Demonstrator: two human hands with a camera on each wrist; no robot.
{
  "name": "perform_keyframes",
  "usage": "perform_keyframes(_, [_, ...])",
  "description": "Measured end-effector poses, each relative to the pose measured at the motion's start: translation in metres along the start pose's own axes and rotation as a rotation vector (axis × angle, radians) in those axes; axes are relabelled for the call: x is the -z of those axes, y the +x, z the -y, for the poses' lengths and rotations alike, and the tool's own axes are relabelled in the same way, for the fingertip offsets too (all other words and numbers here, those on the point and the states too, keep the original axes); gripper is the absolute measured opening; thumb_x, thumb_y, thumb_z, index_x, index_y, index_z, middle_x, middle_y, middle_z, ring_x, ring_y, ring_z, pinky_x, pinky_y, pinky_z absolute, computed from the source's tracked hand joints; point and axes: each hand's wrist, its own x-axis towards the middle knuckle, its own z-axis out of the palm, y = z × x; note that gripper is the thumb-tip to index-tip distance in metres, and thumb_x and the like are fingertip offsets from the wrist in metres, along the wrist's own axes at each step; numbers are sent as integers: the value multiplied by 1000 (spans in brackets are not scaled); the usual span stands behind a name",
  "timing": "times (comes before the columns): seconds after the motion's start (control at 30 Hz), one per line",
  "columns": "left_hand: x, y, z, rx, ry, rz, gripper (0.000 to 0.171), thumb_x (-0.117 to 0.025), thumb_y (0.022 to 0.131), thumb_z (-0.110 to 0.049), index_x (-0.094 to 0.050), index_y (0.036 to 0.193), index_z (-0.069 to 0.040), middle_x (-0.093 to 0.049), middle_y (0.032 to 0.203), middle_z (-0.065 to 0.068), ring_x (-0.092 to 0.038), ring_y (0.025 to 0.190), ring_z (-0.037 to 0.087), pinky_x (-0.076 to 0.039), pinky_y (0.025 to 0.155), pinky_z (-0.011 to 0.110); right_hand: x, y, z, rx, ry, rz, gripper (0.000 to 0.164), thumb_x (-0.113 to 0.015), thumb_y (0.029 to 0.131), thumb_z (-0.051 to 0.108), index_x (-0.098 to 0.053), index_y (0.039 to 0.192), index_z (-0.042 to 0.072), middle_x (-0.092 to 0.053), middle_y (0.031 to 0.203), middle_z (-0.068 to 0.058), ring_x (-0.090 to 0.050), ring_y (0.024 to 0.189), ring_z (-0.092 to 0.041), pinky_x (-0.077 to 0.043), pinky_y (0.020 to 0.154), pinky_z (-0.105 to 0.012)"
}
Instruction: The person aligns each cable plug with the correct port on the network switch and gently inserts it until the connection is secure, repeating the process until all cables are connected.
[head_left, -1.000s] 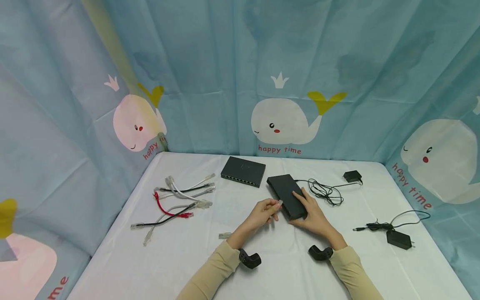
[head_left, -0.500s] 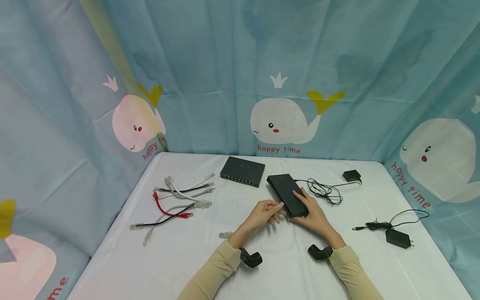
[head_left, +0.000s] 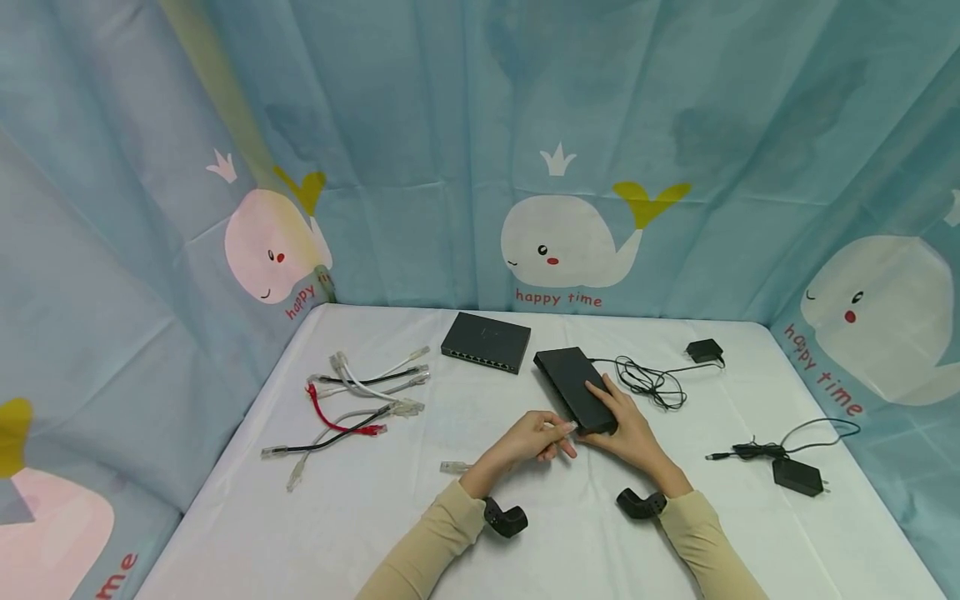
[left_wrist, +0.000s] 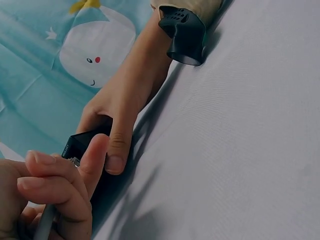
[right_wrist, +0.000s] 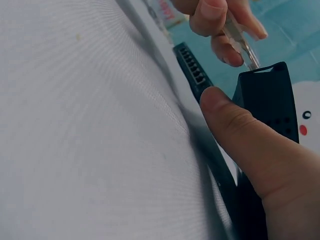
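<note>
My left hand (head_left: 534, 437) pinches the clear plug of a short light-grey network cable (left_wrist: 46, 222) by the near left edge of a black network switch (head_left: 572, 379). In the right wrist view the plug (right_wrist: 240, 42) points at the switch's edge, its tip touching or very close to it; whether it sits in a port cannot be told. The cable's other plug (head_left: 453, 467) lies on the table beside my left wrist. My right hand (head_left: 628, 435) grips the switch's near right end, thumb at the near end and fingers over the top.
A second black switch (head_left: 486, 342) with a row of ports lies farther back. Several short network cables (head_left: 352, 392) are spread at left. A coiled lead runs from the held switch to an adapter (head_left: 705, 352); another power adapter (head_left: 797, 477) lies at right.
My left hand has shifted a little to the right and nearer along the switch's edge, keeping hold of the plug. My right hand and the switch stay nearly still.
</note>
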Motion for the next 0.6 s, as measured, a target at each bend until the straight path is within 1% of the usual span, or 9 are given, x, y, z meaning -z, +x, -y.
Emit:
perform_keyframes(0.23, [-4,0,-3,35,-16,-10,28,-54,95,-29,-54,105,-3,-71,75,9,-43,41,6,-34,43,21,2,1,2,39,-18,-4,91,-83,64,41,-40,142,20,-21,150,-24,-29,130,-44,-35,90,-64])
perform_keyframes(0.33, [-5,1,-3,58,-23,-12,30,-54,94,-28,-51,109,-2,-71,75,10,-45,42,6,-38,43,20,2,1,2,63,-33,-11,91,-84,64,39,-41,141,19,-22,149,-25,-30,129,-45,-36,90,-64])
perform_keyframes(0.43, [-6,3,-1,69,-40,-12,40,-54,95,-28,-44,119,2,-71,76,12,-48,43,5,-41,44,18,1,0,1,79,-38,-15,90,-85,64,36,-41,141,18,-23,148,-27,-31,128,-45,-35,90,-64])
perform_keyframes(0.6, [-7,5,1,80,-55,-6,62,-53,95,-31,-28,136,9,-71,79,12,-51,45,4,-44,46,17,1,-1,0,82,-28,-13,89,-85,65,33,-41,141,18,-22,148,-27,-31,128,-45,-35,91,-63])
